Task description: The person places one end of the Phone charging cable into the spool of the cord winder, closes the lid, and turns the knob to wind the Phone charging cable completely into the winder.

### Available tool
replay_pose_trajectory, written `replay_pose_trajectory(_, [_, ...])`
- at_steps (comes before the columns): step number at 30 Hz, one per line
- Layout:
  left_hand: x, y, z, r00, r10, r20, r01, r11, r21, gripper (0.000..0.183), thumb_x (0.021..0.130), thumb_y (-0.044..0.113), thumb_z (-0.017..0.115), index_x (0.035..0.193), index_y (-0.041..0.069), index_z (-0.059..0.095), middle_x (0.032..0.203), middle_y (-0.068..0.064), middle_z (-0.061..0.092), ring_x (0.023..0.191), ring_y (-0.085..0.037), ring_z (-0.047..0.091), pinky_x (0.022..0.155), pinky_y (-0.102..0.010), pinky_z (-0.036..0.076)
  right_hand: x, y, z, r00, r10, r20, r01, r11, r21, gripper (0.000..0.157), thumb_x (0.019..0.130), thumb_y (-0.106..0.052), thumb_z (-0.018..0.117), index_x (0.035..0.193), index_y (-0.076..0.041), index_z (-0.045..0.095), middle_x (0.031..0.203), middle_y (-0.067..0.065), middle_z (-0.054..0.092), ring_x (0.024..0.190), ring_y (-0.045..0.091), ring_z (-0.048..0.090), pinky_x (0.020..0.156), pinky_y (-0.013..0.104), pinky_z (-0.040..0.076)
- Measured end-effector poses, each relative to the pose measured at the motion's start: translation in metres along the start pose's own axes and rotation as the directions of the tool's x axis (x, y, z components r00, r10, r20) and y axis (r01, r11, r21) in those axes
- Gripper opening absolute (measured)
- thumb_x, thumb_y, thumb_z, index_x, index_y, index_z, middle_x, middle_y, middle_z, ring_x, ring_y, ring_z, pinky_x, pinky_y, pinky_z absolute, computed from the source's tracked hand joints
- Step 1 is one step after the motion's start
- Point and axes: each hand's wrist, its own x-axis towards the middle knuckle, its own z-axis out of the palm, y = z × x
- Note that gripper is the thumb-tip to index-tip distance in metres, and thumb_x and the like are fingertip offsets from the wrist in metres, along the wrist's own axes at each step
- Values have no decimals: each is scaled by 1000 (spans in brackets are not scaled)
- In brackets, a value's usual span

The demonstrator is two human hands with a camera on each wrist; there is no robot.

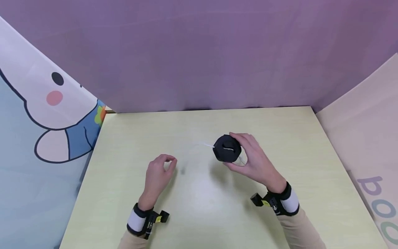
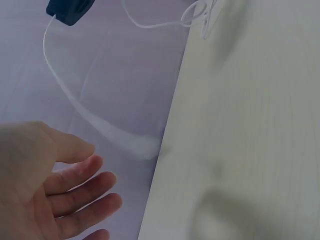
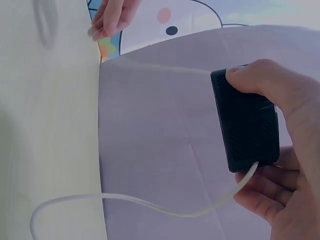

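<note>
An eight-sided black cable winder [image 1: 219,154] with a central opening is held above the table by my right hand [image 1: 256,164], thumb on one edge and fingers on the opposite one. White cable [image 3: 185,214] comes out of it on two sides. In the left wrist view, one length of white cable [image 2: 75,103] hangs in a curve, and its far end is blurred. My left hand [image 1: 158,175] is in the air, left of the winder and apart from the cable. Its fingers are loosely bent, thumb near the index finger, with nothing visible between them.
Below both hands is a pale wooden table [image 1: 192,221]. A purple curtain [image 1: 199,58] stands along its back edge. On the left hangs a cartoon-printed cloth [image 1: 28,186], and on the right a pale lettered cloth [image 1: 351,114]. Each wrist wears a strapped camera.
</note>
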Motion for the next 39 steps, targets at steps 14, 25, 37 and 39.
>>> replay_pose_trajectory(14, [14,50,12,961,233,-149,-254,958,-136,22,90,7,79,112,4,75,110,-12,73,105,-30,69,94,-50,54,3,-6,10,1000,-21,22,20,999,25,87,72,-21,93,147,-4,52,134,10,59,124,26,51,102,41,48])
replay_pose_trajectory(25, [29,80,17,903,392,-173,-413,905,-103,23,88,8,81,111,6,77,111,-8,73,106,-25,68,91,-43,52,4,-9,16,998,-57,24,57,998,28,87,72,-22,93,146,-2,52,135,10,59,123,26,52,102,38,48])
replay_pose_trajectory(37, [32,83,24,903,400,-156,-413,909,-57,11,90,7,79,99,4,74,104,-7,73,101,-23,68,92,-43,52,3,-10,14,998,-51,39,50,998,37,88,72,-23,93,147,-4,52,134,8,59,123,25,52,103,41,49])
replay_pose_trajectory(39, [32,84,25,904,400,-153,-410,911,-42,11,90,7,78,99,4,73,104,-8,72,100,-23,68,92,-44,52,3,-9,14,998,-48,44,46,998,35,87,72,-23,93,147,-3,52,134,8,59,124,25,52,103,42,49])
